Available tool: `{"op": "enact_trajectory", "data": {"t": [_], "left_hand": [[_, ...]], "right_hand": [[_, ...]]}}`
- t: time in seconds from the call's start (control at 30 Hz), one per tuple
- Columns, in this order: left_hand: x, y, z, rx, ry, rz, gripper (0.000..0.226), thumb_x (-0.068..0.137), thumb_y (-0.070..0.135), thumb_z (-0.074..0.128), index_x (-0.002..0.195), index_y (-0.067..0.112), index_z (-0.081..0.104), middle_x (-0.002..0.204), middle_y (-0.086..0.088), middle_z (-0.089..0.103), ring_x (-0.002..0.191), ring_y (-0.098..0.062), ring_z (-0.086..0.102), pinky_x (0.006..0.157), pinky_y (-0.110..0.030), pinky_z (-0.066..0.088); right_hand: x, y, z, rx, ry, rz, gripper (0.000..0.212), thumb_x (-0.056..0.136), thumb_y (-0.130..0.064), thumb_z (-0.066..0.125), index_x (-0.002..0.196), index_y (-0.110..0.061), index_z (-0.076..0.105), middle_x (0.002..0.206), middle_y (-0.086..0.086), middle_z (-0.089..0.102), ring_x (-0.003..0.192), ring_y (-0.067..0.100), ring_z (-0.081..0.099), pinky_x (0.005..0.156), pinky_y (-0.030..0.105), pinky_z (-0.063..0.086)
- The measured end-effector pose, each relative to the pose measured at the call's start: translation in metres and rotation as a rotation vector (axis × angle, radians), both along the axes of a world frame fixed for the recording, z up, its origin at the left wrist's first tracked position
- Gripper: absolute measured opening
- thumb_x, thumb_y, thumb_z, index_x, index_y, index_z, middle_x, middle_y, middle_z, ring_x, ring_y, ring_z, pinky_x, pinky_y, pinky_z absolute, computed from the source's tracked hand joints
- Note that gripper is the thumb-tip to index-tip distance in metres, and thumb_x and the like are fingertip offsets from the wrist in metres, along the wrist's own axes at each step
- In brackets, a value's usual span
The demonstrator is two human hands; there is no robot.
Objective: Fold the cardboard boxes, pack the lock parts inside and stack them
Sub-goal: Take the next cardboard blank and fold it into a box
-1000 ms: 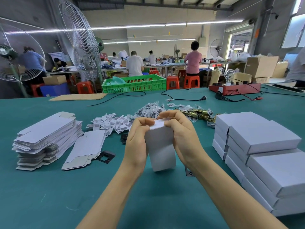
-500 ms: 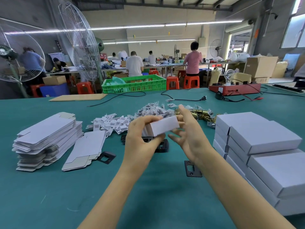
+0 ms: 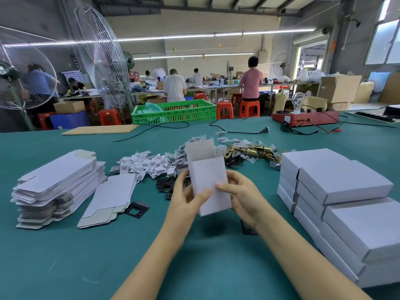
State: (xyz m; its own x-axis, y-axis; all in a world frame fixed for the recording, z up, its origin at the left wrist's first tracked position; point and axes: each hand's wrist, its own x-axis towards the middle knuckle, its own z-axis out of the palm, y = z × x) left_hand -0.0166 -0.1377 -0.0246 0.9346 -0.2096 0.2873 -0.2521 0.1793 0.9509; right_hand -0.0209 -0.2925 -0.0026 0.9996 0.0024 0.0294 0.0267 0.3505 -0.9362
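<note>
**Open box held upright, parts waiting just beyond it**

Head view: at the centre of the frame both hands hold a folded white box (image 3: 208, 185) above the green counter (image 3: 65, 267). The left hand (image 3: 187, 199) grips its lower left side, thumb across the front face; the right hand (image 3: 241, 197) grips the lower right edge, thumb pressed on the front. The box stands with its long axis running up the frame, tilted slightly left, and its open mouth with raised flaps points away from the person toward the top of the frame.

That mouth is the relation that matters. The black plates (image 3: 166, 185) lie just behind and left of the box, nearer the left hand. The brass lock parts (image 3: 251, 151) lie beyond the box to the upper right, nearer the right hand. The small white inserts (image 3: 147, 164) sit to the upper left. I judge one hand must let go to reach forward for a part while the other keeps the mouth up.

The flat blanks (image 3: 56, 187) are stacked at the left edge, with a few loose ones beside them. The finished boxes (image 3: 337, 202) are stacked at the right, close to the right forearm.
</note>
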Motion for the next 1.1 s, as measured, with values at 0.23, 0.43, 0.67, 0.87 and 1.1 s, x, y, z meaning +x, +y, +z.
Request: {"op": "enact_trajectory", "data": {"t": [0.23, 0.43, 0.67, 0.87, 1.1], "left_hand": [[0.011, 0.011, -0.004, -0.039, 0.109, -0.013, 0.056, 0.054, 0.035, 0.086, 0.107, 0.027, 0.072, 0.108, -0.004, 0.074, 0.098, -0.020, 0.070, 0.076, -0.031, 0.056], [0.013, 0.020, -0.003, 0.044, 0.112, -0.041, 0.053, 0.058, 0.025, 0.087, 0.109, 0.020, 0.071, 0.106, -0.003, 0.075, 0.101, -0.021, 0.070, 0.077, -0.026, 0.055], [0.013, 0.017, -0.011, 0.056, 0.060, 0.119, 0.034, 0.068, 0.015, 0.086, 0.098, 0.022, 0.073, 0.094, 0.005, 0.077, 0.085, -0.007, 0.071, 0.065, -0.014, 0.053], [0.023, 0.026, -0.015, -0.018, 0.081, 0.308, 0.021, 0.075, 0.010, 0.081, 0.091, 0.020, 0.071, 0.082, 0.012, 0.076, 0.071, 0.000, 0.069, 0.056, -0.010, 0.049], [0.029, 0.028, -0.017, -0.006, 0.079, 0.340, 0.021, 0.077, 0.013, 0.080, 0.092, 0.024, 0.070, 0.084, 0.016, 0.075, 0.072, 0.001, 0.069, 0.056, -0.009, 0.048]], "right_hand": [[-0.002, 0.004, -0.012, 0.004, -0.107, 0.190, 0.047, 0.073, 0.001, 0.067, 0.116, -0.004, 0.050, 0.103, 0.008, 0.069, 0.095, 0.020, 0.066, 0.082, 0.035, 0.056], [0.000, -0.003, -0.012, -0.205, -0.171, 0.169, 0.042, 0.072, -0.003, 0.075, 0.110, -0.006, 0.057, 0.109, 0.008, 0.069, 0.098, 0.022, 0.065, 0.095, 0.041, 0.052], [0.009, 0.001, -0.019, -0.246, -0.070, -0.114, 0.026, 0.077, -0.024, 0.078, 0.094, -0.010, 0.065, 0.088, 0.006, 0.072, 0.078, 0.015, 0.069, 0.078, 0.032, 0.058], [0.016, -0.021, -0.024, -0.401, 0.009, -0.496, 0.026, 0.077, 0.004, 0.067, 0.070, -0.012, 0.048, 0.064, 0.003, 0.048, 0.057, 0.018, 0.041, 0.057, 0.031, 0.037], [0.024, -0.041, -0.030, -0.518, 0.154, -0.566, 0.022, 0.077, 0.009, 0.056, 0.070, -0.010, 0.047, 0.073, 0.013, 0.051, 0.071, 0.025, 0.045, 0.067, 0.038, 0.040]]}}
